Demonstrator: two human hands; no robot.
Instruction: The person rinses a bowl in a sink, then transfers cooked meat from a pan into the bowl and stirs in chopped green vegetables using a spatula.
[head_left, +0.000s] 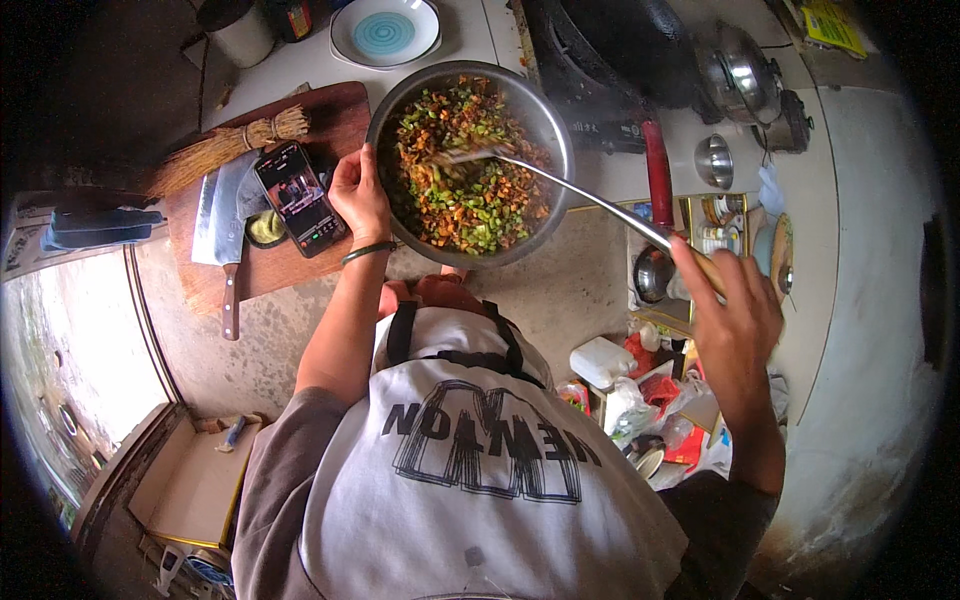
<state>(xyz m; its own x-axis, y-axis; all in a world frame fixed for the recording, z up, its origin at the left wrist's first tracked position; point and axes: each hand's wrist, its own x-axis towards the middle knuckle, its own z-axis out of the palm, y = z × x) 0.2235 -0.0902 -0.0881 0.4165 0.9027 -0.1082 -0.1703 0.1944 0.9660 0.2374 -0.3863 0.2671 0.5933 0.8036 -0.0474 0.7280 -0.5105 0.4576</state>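
Note:
A wide stainless steel bowl (561, 135) holds a chopped mix (480, 202) of green, orange and dark brown bits. My left hand (364, 195) grips the bowl's left rim, its thumb on the edge and the other fingers mostly hidden. In my right hand (735, 304) is the wooden handle of a long metal spatula (600, 199). The spatula's shaft crosses the right rim, and its blurred head sits in the middle of the mix. Close by my left wrist, a lit smartphone (300, 199) lies on a wooden cutting board (277, 274).
A cleaver (217, 217) and a straw brush (232, 142) rest on the board, the cleaver's handle jutting past its edge. Behind the bowl stands a patterned plate (384, 34). A black wok (622, 45) with a red handle (657, 172) sits right. Plastic bags (637, 405) clutter the lower right.

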